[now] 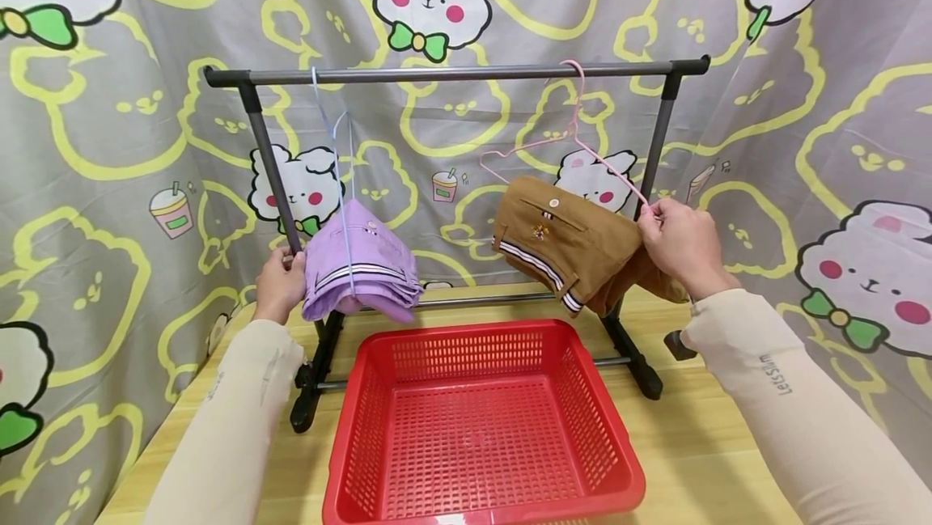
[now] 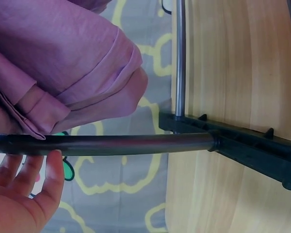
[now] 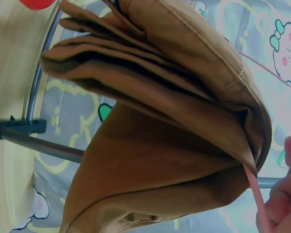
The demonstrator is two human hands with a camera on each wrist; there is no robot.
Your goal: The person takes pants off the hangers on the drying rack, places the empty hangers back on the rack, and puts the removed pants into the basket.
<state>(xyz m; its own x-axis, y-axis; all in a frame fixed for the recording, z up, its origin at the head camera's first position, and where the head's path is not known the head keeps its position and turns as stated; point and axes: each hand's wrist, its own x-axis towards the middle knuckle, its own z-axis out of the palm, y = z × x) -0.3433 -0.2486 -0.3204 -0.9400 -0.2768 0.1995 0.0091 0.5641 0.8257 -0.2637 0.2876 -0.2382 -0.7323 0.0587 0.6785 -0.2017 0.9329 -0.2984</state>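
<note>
On the right, my right hand (image 1: pixel 683 243) pinches the lower right end of a pink hanger (image 1: pixel 608 167), whose hook is over the rack's top bar. Folded brown trousers (image 1: pixel 561 234) with a striped waistband hang tilted over this hanger; their folds fill much of the right wrist view. My left hand (image 1: pixel 280 284) holds the left post (image 2: pixel 126 144) of the clothes rack (image 1: pixel 459 74), its fingertips partly hidden behind the tube. Close beside it, folded purple trousers (image 1: pixel 360 254) hang from a blue hanger (image 1: pixel 339 177), seen nearly edge-on.
A red plastic basket (image 1: pixel 473 444) stands on the wooden table (image 1: pixel 699 428) in front of the rack, between my forearms. The rack's black feet (image 1: pixel 641 367) flank it. A patterned grey curtain (image 1: pixel 466 129) hangs behind and along both sides.
</note>
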